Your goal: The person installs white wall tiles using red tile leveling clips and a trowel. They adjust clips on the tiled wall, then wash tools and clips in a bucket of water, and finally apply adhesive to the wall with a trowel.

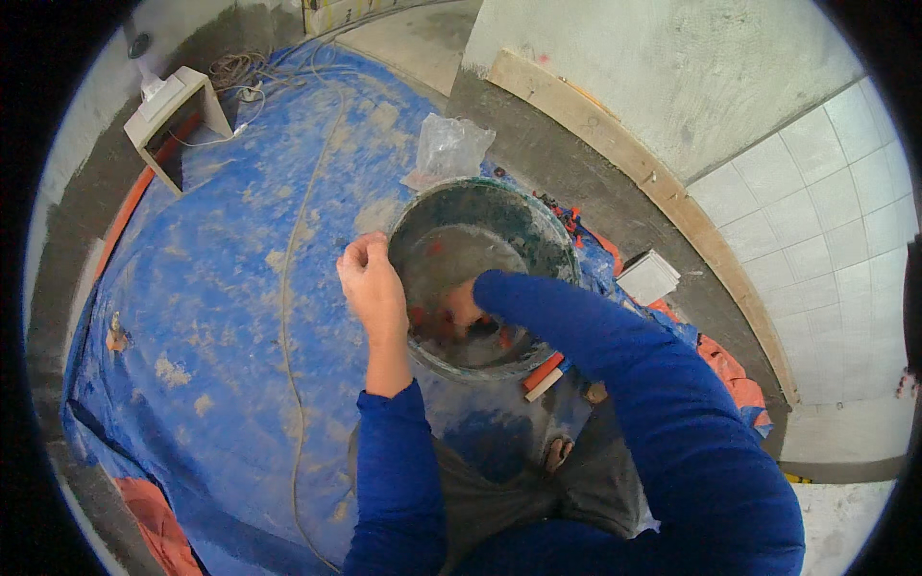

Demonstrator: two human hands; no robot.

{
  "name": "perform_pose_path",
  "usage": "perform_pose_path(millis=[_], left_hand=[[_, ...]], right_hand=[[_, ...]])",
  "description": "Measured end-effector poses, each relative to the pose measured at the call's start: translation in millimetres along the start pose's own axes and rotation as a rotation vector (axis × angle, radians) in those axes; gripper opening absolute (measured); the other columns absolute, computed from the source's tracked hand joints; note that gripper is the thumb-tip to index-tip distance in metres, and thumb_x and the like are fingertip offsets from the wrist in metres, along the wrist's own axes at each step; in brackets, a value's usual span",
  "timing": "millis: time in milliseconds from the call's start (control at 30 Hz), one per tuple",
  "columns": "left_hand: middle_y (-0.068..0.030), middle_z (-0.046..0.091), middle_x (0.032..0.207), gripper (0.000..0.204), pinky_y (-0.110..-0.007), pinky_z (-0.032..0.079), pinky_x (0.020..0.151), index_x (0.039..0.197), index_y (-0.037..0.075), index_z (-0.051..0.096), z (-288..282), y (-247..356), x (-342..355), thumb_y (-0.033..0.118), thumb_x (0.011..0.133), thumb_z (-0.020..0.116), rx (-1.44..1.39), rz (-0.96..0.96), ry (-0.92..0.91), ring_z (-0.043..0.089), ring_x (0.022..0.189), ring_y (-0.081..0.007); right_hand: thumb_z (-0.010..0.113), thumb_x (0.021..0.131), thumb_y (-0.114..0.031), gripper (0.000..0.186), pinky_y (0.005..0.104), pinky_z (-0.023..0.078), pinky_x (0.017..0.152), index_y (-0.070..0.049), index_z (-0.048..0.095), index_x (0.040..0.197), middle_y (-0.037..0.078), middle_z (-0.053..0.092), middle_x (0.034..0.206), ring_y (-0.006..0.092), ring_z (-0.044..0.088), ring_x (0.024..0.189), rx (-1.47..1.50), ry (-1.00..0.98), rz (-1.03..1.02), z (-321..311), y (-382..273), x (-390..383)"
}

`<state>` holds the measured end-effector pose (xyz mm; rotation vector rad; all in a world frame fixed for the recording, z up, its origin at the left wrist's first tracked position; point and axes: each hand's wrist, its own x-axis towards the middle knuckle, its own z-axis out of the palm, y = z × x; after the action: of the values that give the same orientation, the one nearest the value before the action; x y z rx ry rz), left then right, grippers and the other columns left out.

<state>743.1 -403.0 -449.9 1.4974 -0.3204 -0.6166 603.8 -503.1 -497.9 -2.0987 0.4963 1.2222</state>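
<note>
Bucket rim by half-curled left hand; right hand inside; both grips unclear

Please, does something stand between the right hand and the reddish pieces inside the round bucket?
Nothing solid is visible between the right hand and the reddish pieces: the hand is down inside the bucket, close to them. There seems to be only cloudy water, which blurs the details.
</note>
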Motion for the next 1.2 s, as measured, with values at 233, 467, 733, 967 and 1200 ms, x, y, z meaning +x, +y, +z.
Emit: perform_pose_path(millis=[233,467,733,967,1200], left_hand=[[-0.0136,0.062,0.108,0.029,-0.04,0.045,0.096,0.1,0.0,0.07,-3,-2,-3,0.028,0.094,0.067,0.065,0.102,-0.018,0.059,0.105,-0.0283],[-0.0131,0.062,0.109,0.026,-0.039,0.045,0.096,0.099,-0.001,0.069,-5,-8,-1,0.025,0.094,0.066,-0.046,0.024,-0.029,0.059,0.106,-0.0275],[-0.0122,0.063,0.108,0.025,-0.038,0.044,0.097,0.099,0.0,0.071,-12,-3,-6,0.023,0.092,0.067,-0.046,-0.011,-0.063,0.059,0.107,-0.0268],[-0.0122,0.063,0.108,0.023,-0.038,0.044,0.098,0.098,0.001,0.072,-12,-15,-2,0.023,0.091,0.067,-0.105,-0.112,-0.079,0.059,0.107,-0.0263],[-0.0123,0.064,0.107,0.022,-0.038,0.045,0.096,0.097,0.001,0.072,-8,-16,-4,0.022,0.091,0.067,-0.056,0.019,-0.052,0.059,0.104,-0.0257]], right_hand=[[0.071,0.069,-0.081,0.121,0.0467,0.039,0.114,-0.009,0.035,0.158,0.02,0.044,0.156,0.0361,0.047,0.14,0.231,0.575,0.349,-7,41,-43],[0.063,0.078,-0.083,0.106,0.0464,0.039,0.114,-0.018,0.038,0.158,0.016,0.047,0.153,0.0339,0.047,0.138,0.386,0.303,0.226,8,-3,-34],[0.06,0.084,-0.078,0.095,0.044,0.041,0.11,-0.014,0.046,0.154,0.014,0.065,0.134,0.0284,0.052,0.131,0.199,0.002,0.194,19,-19,-20],[0.062,0.09,-0.067,0.075,0.0418,0.05,0.097,-0.01,0.063,0.139,0.013,0.069,0.127,0.0258,0.063,0.117,0.251,-0.092,0.121,19,-22,-10],[0.066,0.089,-0.063,0.064,0.0356,0.057,0.075,-0.009,0.072,0.123,0.014,0.07,0.115,0.0189,0.07,0.096,-0.058,0.106,0.08,21,-26,-6]])
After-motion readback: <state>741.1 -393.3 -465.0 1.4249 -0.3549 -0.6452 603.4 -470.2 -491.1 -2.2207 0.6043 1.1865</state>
